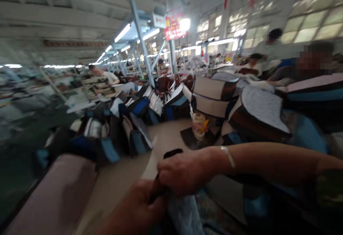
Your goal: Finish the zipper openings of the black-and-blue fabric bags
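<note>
Low in the middle, my left hand (143, 204) is closed, its thumb and fingers pinching a dark piece of material (157, 188). My right hand (184, 170), with a pale bangle at the wrist, reaches in from the right and grips the same piece just above. Blur hides the piece's exact kind; a black end (173, 153) shows past the right knuckles. A pale sheet (150, 165) lies behind both hands. Beyond the right hand, a smeared jar (198, 124) with a yellow-handled tool (204, 125) in it stands on a dark square pad (187, 137).
Stacks of sewn panels in blue, black and grey (136, 138) line the table (118, 177) at left and back. A large mauve panel (53, 195) lies at left. Bulky padded pieces (259, 109) crowd the right. Several people work beyond; a blue post (142, 45) rises behind.
</note>
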Action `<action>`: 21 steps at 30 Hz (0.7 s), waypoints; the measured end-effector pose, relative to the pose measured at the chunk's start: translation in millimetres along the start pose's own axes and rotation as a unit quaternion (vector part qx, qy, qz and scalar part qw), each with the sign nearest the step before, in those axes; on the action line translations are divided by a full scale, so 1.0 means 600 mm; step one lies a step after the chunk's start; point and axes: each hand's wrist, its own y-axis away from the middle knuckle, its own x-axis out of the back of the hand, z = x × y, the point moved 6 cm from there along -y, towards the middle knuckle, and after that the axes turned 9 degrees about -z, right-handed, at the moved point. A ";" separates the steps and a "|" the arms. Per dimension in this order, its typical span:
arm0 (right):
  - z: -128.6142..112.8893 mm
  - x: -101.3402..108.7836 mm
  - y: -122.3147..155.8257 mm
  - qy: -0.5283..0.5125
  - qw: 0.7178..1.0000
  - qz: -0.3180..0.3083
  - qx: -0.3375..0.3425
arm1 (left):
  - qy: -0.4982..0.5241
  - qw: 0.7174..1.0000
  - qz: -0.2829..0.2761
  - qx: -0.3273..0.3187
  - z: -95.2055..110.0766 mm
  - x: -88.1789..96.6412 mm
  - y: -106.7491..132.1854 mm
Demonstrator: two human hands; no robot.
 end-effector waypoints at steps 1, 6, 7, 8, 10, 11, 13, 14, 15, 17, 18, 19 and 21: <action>0.008 -0.001 0.003 -0.058 0.998 0.002 -0.022 | 0.009 1.000 -0.017 0.014 -0.005 -0.008 -0.001; 0.052 -0.035 0.014 -0.354 0.932 -0.012 -0.077 | 0.045 0.998 -0.025 0.040 -0.008 -0.011 -0.002; 0.055 -0.042 0.016 -0.405 0.911 -0.011 -0.078 | 0.048 0.998 -0.021 0.043 -0.008 -0.010 0.000; 0.058 -0.049 0.019 -0.447 0.891 -0.003 -0.082 | 0.045 0.998 -0.015 0.044 -0.009 -0.009 0.003; 0.062 -0.060 0.028 -0.493 0.864 0.035 -0.098 | 0.029 0.999 0.008 0.046 -0.013 -0.005 0.008; 0.064 -0.064 0.033 -0.494 0.861 0.062 -0.109 | 0.019 0.998 0.021 0.048 -0.017 -0.002 0.011; 0.062 -0.075 0.043 -0.460 0.872 0.115 -0.121 | 0.004 0.998 0.041 0.055 -0.024 0.001 0.014; 0.059 -0.080 0.047 -0.425 0.886 0.145 -0.120 | -0.001 0.997 0.045 0.058 -0.027 0.001 0.014; 0.054 -0.084 0.050 -0.381 0.900 0.179 -0.116 | -0.006 0.997 0.047 0.060 -0.030 0.001 0.014; 0.040 -0.092 0.053 -0.282 0.920 0.252 -0.103 | -0.016 0.997 0.046 0.062 -0.032 0.000 0.013; 0.031 -0.095 0.054 -0.227 0.927 0.285 -0.093 | -0.022 0.997 0.046 0.063 -0.033 -0.001 0.012; 0.021 -0.097 0.055 -0.168 0.931 0.314 -0.082 | -0.026 0.996 0.047 0.065 -0.034 -0.001 0.012; 0.000 -0.101 0.052 -0.065 0.935 0.343 -0.063 | -0.035 0.996 0.050 0.067 -0.036 -0.002 0.011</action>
